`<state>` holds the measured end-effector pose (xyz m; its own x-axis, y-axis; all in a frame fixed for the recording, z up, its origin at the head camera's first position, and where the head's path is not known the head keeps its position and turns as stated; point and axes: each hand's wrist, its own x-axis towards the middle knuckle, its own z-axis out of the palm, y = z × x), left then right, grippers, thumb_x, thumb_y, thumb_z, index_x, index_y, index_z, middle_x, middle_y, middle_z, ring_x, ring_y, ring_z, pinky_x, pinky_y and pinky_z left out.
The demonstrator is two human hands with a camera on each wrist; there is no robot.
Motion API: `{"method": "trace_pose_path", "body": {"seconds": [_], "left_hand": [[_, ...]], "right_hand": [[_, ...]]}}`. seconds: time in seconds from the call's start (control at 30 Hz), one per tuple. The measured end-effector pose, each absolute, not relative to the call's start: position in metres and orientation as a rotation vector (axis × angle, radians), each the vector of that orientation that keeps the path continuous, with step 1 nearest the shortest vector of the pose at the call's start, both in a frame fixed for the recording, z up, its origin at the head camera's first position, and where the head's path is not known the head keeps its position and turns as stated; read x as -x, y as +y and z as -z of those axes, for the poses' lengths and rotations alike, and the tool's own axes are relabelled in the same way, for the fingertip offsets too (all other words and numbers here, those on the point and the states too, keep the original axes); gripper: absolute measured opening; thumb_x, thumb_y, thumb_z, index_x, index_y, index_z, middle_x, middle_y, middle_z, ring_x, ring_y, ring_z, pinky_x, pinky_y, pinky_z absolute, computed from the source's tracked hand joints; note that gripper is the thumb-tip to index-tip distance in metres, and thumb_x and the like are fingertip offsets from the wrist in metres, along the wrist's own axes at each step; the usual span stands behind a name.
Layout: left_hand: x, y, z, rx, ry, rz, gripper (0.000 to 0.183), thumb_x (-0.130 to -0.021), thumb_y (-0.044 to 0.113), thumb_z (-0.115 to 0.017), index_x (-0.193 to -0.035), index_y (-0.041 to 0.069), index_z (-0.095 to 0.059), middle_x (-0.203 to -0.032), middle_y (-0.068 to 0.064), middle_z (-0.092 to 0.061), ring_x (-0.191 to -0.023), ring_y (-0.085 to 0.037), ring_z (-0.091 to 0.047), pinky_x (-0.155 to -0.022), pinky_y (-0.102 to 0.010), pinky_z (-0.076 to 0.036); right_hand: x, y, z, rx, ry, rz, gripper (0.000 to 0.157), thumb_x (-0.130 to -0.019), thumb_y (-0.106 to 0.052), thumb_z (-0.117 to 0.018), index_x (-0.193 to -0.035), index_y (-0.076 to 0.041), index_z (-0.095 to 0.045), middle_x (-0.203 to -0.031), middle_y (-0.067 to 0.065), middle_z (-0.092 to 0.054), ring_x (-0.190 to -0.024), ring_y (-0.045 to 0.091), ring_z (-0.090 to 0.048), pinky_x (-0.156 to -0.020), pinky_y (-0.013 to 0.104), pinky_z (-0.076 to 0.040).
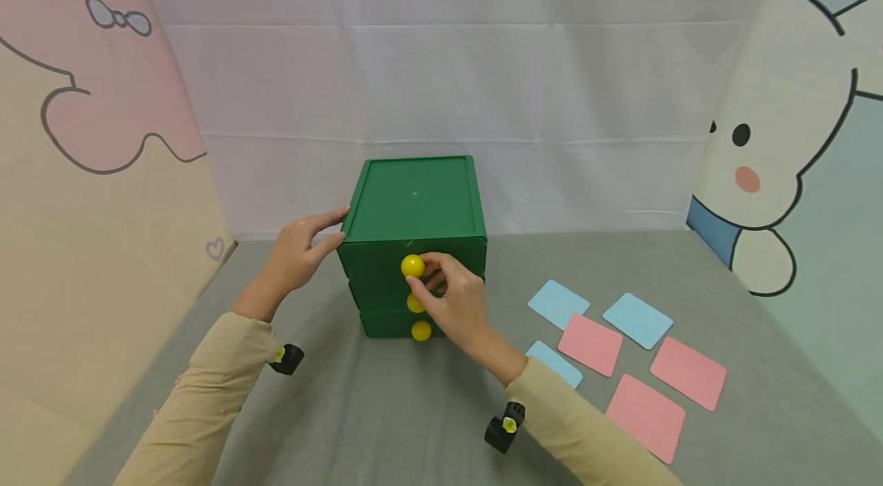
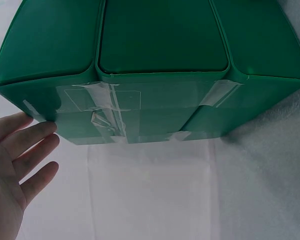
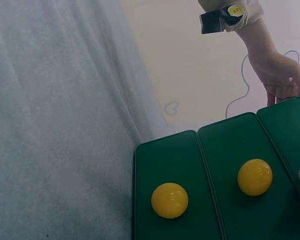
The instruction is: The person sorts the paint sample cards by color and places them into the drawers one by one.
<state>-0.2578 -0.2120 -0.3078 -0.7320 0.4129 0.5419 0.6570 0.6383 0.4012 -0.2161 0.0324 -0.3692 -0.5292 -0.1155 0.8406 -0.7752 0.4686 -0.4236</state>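
A green three-drawer box (image 1: pixel 414 198) stands on the grey cloth, its drawers stacked and closed. Each drawer front carries a round yellow knob. The right hand (image 1: pixel 455 298) pinches the top yellow knob (image 1: pixel 412 265) between thumb and fingers, partly covering the middle knob (image 1: pixel 415 303). Below that, the bottom knob (image 1: pixel 421 330) shows fully. At the box's upper left edge, the left hand (image 1: pixel 293 252) touches the side with extended fingers. In the left wrist view, the fingertips of the left hand (image 2: pixel 20 165) lie beside the taped green side panel (image 2: pixel 160 107).
Light blue cards (image 1: pixel 638 320) and pink cards (image 1: pixel 590 345) lie flat on the grey cloth (image 1: pixel 331 409) right of the box. A white curtain (image 1: pixel 441 80) hangs behind it. Printed cartoon panels (image 1: pixel 828 187) stand on both sides.
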Motion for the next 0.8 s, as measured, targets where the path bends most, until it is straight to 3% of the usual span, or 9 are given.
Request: {"method": "trace_pose_path", "body": {"seconds": [0.43, 0.8], "left_hand": [[0.257, -0.211, 0.308, 0.851, -2.437, 0.839, 0.04, -0.092, 0.014, -0.048, -0.13, -0.001, -0.049, -0.123, -0.021, -0.055, -0.114, -0.035, -0.05, -0.093, -0.052, -0.039], [0.258, -0.211, 0.309, 0.856, -2.425, 0.845, 0.04, -0.092, 0.014, -0.048, -0.13, -0.001, -0.049, -0.123, -0.02, -0.055, -0.113, -0.035, -0.05, -0.092, -0.052, -0.039]], "right_hand": [[0.211, 0.033, 0.368, -0.689, -1.997, -1.125, 0.027, -0.078, -0.018, -0.072, -0.099, -0.004, -0.061, -0.081, 0.005, -0.063, -0.061, 0.011, -0.059, -0.054, 0.015, -0.049], [0.197, 0.036, 0.386, -0.594, -2.079, -1.144, 0.031, -0.076, -0.022, -0.073, -0.098, -0.004, -0.062, -0.081, 0.004, -0.065, -0.067, 0.013, -0.06, -0.051, 0.023, -0.05]]}}
